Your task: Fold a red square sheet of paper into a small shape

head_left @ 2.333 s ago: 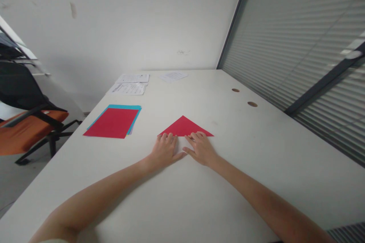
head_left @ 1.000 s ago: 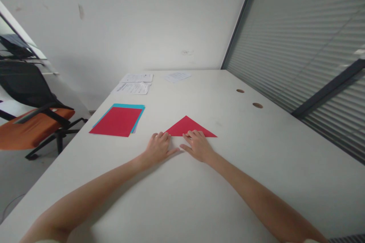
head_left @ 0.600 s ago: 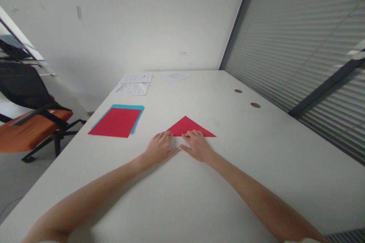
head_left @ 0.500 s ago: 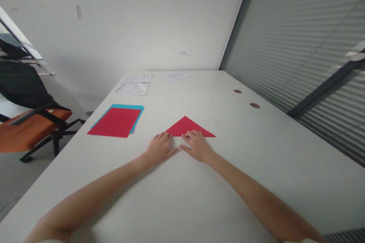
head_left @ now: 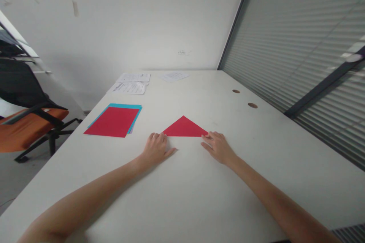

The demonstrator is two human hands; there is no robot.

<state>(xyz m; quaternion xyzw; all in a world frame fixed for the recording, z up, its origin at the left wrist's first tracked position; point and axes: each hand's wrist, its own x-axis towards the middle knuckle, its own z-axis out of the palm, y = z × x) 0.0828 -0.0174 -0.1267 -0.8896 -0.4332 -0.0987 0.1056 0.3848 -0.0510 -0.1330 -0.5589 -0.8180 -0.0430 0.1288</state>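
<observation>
A red paper folded into a triangle [head_left: 184,127] lies flat on the white table [head_left: 182,190], its long edge toward me. My left hand [head_left: 156,148] rests flat with fingers stretched out, fingertips at the triangle's left corner. My right hand [head_left: 218,145] lies flat too, fingers spread, fingertips touching the triangle's right corner. Neither hand grips anything.
A stack of coloured sheets [head_left: 114,120], red on top with blue beneath, lies to the left. White printed papers [head_left: 129,83] sit at the far end. Two cable holes [head_left: 252,105] are at the right. An orange and black chair [head_left: 25,121] stands left of the table.
My right hand has slid along the triangle's near edge from its middle to the right corner. My left hand has shifted slightly left to the left corner.
</observation>
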